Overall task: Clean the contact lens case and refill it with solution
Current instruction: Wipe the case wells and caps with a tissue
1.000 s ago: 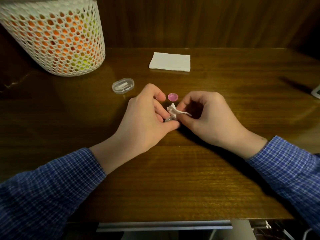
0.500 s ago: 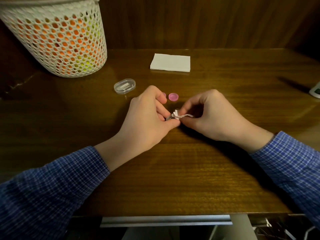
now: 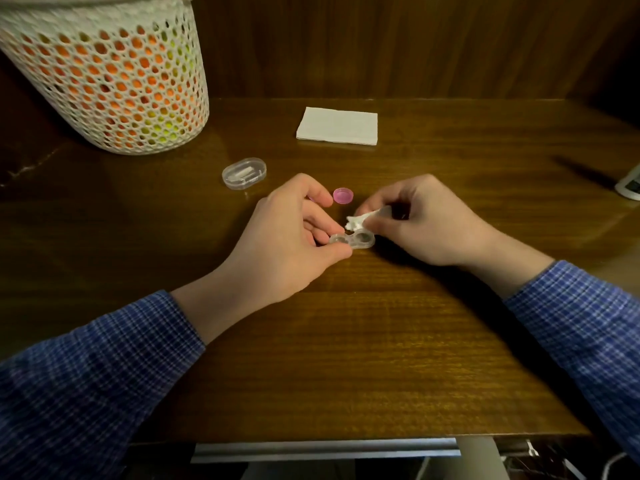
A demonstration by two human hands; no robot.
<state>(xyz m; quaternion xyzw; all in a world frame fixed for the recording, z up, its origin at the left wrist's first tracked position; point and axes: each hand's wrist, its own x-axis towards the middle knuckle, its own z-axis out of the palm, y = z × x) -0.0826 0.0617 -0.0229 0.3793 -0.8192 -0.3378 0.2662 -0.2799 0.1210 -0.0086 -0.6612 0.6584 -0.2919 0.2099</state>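
Contact lens case (image 3: 352, 240) sits low over the middle of the worktop (image 3: 346, 341), held at its left end by the left hand (image 3: 287, 244). That hand's grip is closed on the case, thumb under and fingers on top. The case is clear plastic, shaped like two little round cups joined side by side. Both cups are open on top.

The right hand (image 3: 426, 226) is just beside the case on the right. Its grip is pinched shut on a small scrunched bit of white tissue (image 3: 360, 220). The soft, crumpled tip of the tissue hangs just above the right cup. I cannot tell if it touches.

A small pink round cap (image 3: 343, 196) lies on the worktop just behind the hands, between them. A tiny bit of pink peeks out behind the left fingers, too hidden to name. Farther left is a clear oval box (image 3: 244, 173) with something pale inside. A flat, folded white napkin (image 3: 337, 126) lies near the back. A big white basket (image 3: 104, 74) full of holes stands in the back left corner, with orange and yellow showing through. A pale thing (image 3: 630, 183) pokes in at the right edge.

The worktop is dark, shiny brown wood with stripes. Both sleeves are blue checked cloth.
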